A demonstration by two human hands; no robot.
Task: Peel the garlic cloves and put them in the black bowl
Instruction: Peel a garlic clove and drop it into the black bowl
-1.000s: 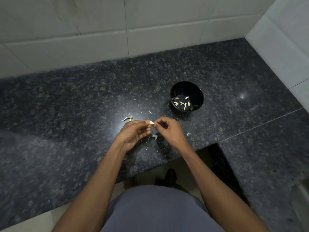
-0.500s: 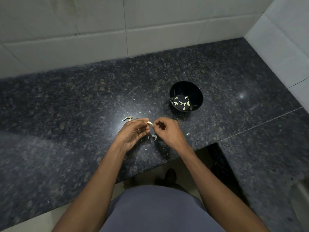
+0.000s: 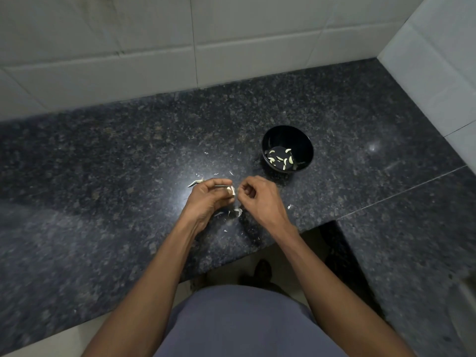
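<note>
right hand (image 3: 260, 199) now drawn slightly off the garlic clove (image 3: 231, 191), a small gap opened between them, left hand (image 3: 210, 199) alone pinching it, clove looking whiter than before

Dark speckled tabletop (image 3: 108, 176) across mid-frame, bearing a black bowl (image 3: 305, 143) right of centre and scattered garlic skins (image 3: 238, 212) near centre.

Both forearms are stretched forward and angled inward, so that the hands are brought close together, fingertips nearly meeting. The left hand (image 3: 209, 195) is held with fingers curled, a garlic clove (image 3: 232, 191) being pinched at its fingertips. The right hand (image 3: 258, 199) is held with fingers curled inward, knuckles up, just beside the clove.
</note>
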